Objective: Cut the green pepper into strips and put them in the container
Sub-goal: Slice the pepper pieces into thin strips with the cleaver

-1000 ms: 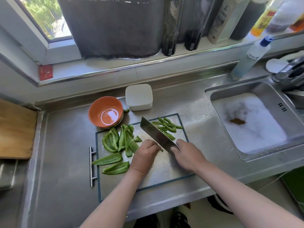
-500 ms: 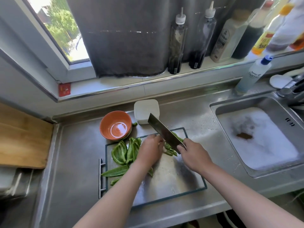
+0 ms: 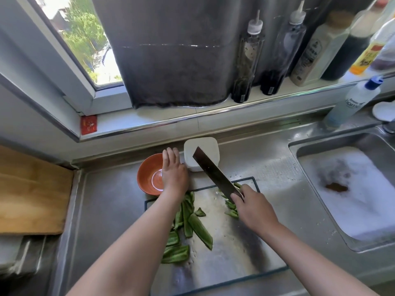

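While the right hand (image 3: 254, 208) grips the handle of the broad steel cleaver (image 3: 213, 171), its blade slanting up across the white square plastic container (image 3: 205, 146), the left hand (image 3: 174, 174) reaches with straight, close-set fingers (image 3: 171, 154) over the rim of the orange ceramic bowl (image 3: 149, 174), holding nothing. The large green pepper pieces (image 3: 192, 225) lie on the left part of the clear, dark-rimmed cutting board (image 3: 224, 242), partly under the left forearm. The thin cut pepper strips (image 3: 232, 207) sit just beside the right hand. The board rests on the stainless steel tabletop (image 3: 106, 210), left of the foam-filled sink (image 3: 333, 137).
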### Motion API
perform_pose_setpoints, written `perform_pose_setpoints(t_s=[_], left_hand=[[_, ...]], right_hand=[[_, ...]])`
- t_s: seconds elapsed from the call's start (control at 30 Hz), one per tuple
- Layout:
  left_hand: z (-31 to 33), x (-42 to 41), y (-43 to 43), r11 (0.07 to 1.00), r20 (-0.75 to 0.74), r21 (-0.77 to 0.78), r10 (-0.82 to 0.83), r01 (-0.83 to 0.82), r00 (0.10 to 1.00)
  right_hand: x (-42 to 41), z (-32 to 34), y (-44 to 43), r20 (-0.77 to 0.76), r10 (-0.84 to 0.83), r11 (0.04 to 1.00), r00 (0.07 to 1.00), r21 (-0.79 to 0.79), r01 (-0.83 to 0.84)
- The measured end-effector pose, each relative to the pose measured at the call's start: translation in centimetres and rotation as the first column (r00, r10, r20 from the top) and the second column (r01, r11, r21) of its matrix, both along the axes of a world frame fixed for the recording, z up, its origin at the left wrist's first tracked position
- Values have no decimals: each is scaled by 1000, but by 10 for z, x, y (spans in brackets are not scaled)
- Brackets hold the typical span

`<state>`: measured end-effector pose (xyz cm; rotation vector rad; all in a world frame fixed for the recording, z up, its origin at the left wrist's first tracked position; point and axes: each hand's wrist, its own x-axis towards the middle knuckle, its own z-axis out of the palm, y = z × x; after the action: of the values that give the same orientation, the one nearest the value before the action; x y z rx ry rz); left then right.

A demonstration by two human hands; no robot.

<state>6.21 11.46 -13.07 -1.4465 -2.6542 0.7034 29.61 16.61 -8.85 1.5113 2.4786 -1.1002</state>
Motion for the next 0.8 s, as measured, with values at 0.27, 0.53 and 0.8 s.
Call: perform_pose_setpoints(t_s=[0.27, 0.53, 0.8], left_hand=[[-18, -4, -10, 995, 103, 95, 27, -37, 994], [7, 0, -32, 773, 124, 629, -213, 90, 969], [-6, 73, -60, 747, 472, 651, -538, 135, 699]], right_hand=[[-5, -8, -5, -19, -18, 1000, 1000, -5, 18], [-2, -1, -7, -16, -3, 1000, 1000, 10, 3], [33, 4, -17, 9, 5, 1000, 1000, 11, -5]])
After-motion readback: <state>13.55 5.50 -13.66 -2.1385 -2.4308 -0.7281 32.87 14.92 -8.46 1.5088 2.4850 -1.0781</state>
